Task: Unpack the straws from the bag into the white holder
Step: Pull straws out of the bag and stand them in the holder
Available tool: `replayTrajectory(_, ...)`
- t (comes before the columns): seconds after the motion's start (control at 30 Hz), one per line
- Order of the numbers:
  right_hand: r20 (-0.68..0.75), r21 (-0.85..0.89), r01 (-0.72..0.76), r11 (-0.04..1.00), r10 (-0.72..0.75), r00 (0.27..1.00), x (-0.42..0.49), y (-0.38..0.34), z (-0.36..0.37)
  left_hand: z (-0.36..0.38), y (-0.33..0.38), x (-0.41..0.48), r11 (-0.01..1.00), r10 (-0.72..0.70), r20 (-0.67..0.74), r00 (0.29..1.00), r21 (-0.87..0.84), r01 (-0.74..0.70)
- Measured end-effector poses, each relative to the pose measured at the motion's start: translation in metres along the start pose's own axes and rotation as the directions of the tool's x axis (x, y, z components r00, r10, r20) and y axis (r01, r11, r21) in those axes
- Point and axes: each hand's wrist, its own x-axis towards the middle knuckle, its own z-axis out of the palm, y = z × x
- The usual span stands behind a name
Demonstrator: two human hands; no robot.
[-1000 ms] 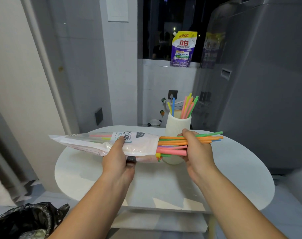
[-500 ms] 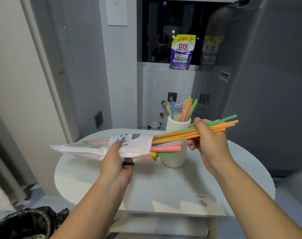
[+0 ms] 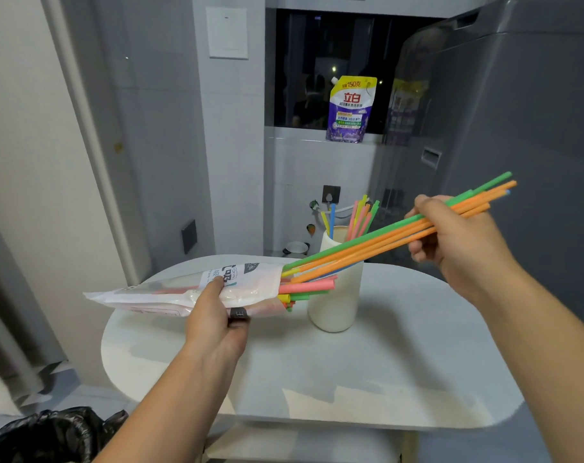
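straws [image 3: 377, 248] half in bag [image 3: 197, 290], holder [image 3: 337, 302] part-filled

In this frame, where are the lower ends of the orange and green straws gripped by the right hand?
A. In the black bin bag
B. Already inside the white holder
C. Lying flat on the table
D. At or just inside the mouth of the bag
D: the bundle of straws pinched by the right hand slants down to the open end of the bag, which the left hand holds in front of the white holder.
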Motion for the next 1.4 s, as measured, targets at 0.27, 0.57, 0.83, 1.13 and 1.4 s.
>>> replayTrajectory(0.27, -0.007, -0.049, 0.004, 0.999, -0.004, 1.000, 0.010, -0.014, -0.016, 0.001, 0.001, -0.003, 1.000, -0.020, -0.013, 1.000, 0.004, 0.020)
replayTrajectory(0.57, -0.050, -0.045, 0.013, 0.999, -0.015, 0.999, 0.013, -0.023, -0.028, 0.000, 0.002, -0.002, 1.000, -0.020, -0.032, 0.999, -0.005, 0.020)
replayTrajectory(0.83, -0.099, -0.058, 0.100, 0.993, -0.105, 0.989, 0.019, -0.049, -0.033, -0.002, -0.003, 0.000, 1.000, -0.013, -0.029, 0.999, 0.014, 0.014)
replayTrajectory(1.13, -0.091, -0.218, 0.175, 0.960, -0.198, 0.976, 0.037, -0.079, -0.032, -0.001, -0.009, -0.001, 0.999, -0.020, -0.018, 1.000, 0.050, 0.021)
replayTrajectory(1.4, -0.101, -0.347, 0.205, 0.915, -0.254, 0.962, 0.047, -0.101, -0.036, -0.003, -0.014, 0.003, 0.999, -0.010, -0.025, 1.000, 0.038, 0.011)
